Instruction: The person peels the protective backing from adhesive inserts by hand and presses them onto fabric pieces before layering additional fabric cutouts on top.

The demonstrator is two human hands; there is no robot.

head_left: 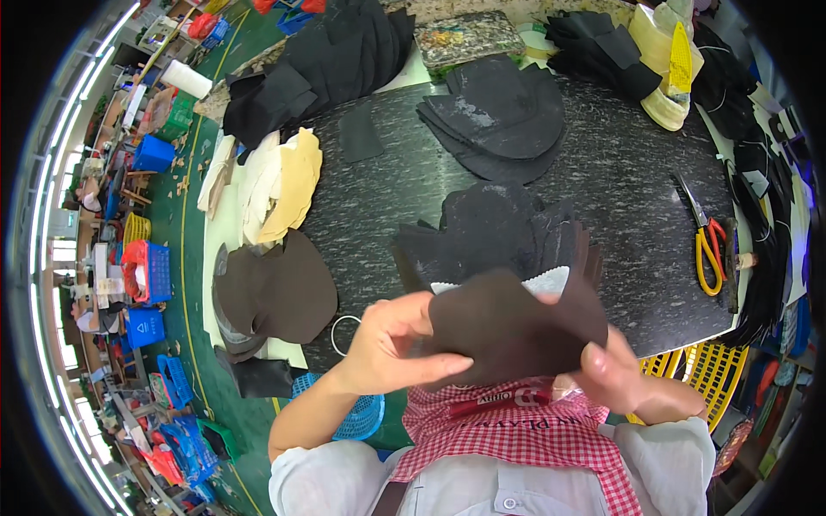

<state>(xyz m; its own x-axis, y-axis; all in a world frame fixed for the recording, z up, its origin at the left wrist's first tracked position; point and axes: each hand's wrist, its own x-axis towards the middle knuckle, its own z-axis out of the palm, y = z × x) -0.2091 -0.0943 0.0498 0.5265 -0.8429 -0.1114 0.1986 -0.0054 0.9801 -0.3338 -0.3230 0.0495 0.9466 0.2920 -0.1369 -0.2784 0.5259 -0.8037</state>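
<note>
Between my two hands a dark brown cut piece of leather-like material is held up in front of the checked apron. My left hand pinches its left edge, thumb on the near face. The right hand grips the right side, its thumb bent at the edge and the other fingers partly behind the piece. Just beyond lies a fanned stack of black cut pieces, with white serrated edges showing under it. Farther off, another pile of rounded black pieces rests on the dark speckled tabletop.
Brown rounded pieces and cream pieces lie at the left edge. Red-and-orange-handled scissors lie at the right. Black pieces are heaped at the far left, near a speckled block. A yellow basket stands below the right edge.
</note>
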